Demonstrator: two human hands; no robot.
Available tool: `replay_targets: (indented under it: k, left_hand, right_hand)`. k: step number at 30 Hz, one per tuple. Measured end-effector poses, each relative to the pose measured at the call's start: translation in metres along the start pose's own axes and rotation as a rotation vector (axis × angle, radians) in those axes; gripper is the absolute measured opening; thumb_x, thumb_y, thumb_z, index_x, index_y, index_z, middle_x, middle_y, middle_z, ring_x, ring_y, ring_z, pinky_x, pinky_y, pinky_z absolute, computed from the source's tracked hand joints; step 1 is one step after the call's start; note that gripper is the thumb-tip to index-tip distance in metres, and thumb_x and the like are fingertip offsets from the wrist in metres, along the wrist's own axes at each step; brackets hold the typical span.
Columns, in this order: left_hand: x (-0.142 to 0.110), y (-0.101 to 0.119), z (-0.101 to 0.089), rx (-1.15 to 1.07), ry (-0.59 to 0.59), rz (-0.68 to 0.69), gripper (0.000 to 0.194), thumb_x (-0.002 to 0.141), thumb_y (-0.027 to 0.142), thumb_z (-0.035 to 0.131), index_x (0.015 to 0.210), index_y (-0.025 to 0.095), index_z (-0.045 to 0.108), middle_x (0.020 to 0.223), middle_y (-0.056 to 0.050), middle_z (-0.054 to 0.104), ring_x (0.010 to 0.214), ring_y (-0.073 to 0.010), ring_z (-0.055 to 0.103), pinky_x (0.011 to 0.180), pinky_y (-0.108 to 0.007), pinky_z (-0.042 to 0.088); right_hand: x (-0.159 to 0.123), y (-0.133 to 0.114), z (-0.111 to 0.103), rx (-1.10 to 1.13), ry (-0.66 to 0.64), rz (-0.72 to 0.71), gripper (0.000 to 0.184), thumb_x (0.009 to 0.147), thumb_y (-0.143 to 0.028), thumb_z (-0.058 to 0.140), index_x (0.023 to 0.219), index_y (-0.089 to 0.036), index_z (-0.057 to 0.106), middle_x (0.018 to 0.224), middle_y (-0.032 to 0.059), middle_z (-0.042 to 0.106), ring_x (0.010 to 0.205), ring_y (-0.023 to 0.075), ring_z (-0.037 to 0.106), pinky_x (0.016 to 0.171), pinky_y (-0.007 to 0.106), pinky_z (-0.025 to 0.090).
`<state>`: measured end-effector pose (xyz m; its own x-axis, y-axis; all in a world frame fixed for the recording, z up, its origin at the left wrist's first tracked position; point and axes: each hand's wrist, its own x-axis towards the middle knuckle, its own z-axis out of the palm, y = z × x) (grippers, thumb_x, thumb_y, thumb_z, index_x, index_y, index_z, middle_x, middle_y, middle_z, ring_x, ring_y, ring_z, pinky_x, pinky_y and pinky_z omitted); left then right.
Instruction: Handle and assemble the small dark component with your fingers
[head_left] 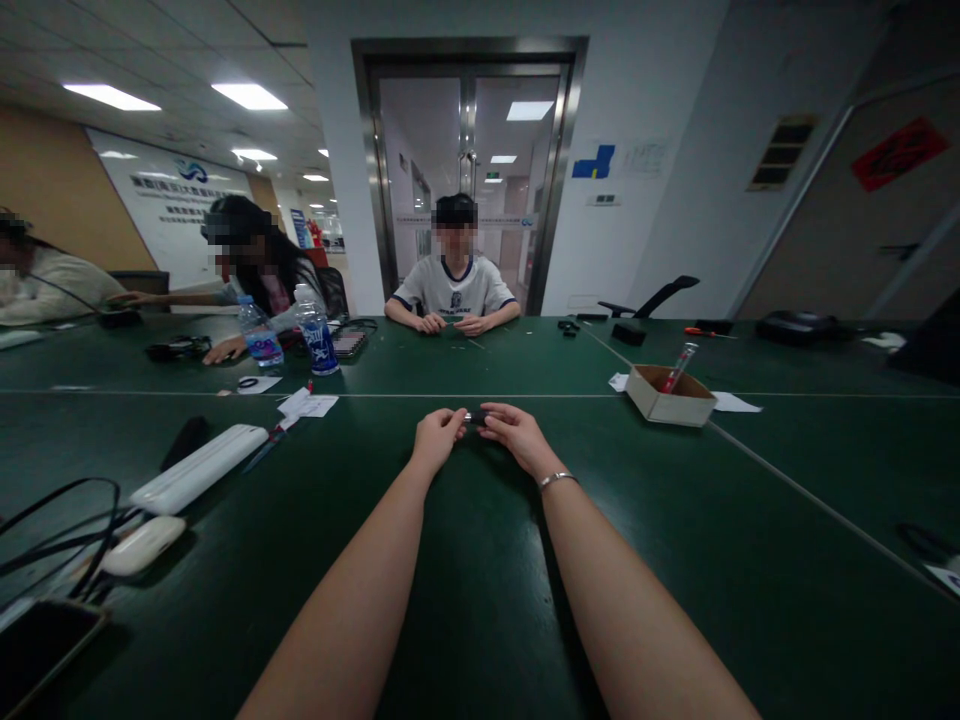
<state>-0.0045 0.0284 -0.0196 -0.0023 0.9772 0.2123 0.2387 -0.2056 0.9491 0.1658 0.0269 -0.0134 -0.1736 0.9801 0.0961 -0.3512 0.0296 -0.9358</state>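
Both hands meet over the green table, at a small black stick-like object with a silvery end. My left hand pinches its silvery end between thumb and fingers. On the opposite side, my right hand has its thumb and fingers closed on the dark body. The fingers cover much of the object, and its exact kind cannot be made out. A silver bracelet circles my right wrist.
At the right stands a small open box with a red-and-clear tube in it. A white power strip, a white rounded case and cables lie left. Two bottles stand farther off. A person sits opposite.
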Motion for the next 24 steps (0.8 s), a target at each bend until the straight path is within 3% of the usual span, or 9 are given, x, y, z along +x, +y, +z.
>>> replay_targets:
  k: [24]
  left_hand:
    - [-0.006,0.012,0.000,0.129,0.050,-0.013,0.044,0.084,0.053,0.048,0.062,0.017,0.060,0.056,-0.001,0.057,0.052,-0.0136,0.050,0.054,-0.026,0.036]
  right_hand:
    - [-0.002,-0.001,-0.001,0.003,-0.033,-0.005,0.027,0.070,-0.010,0.076,0.096,-0.016,0.071,0.087,0.0041,0.067,0.072,0.0147,0.070,0.070,0.023,0.060]
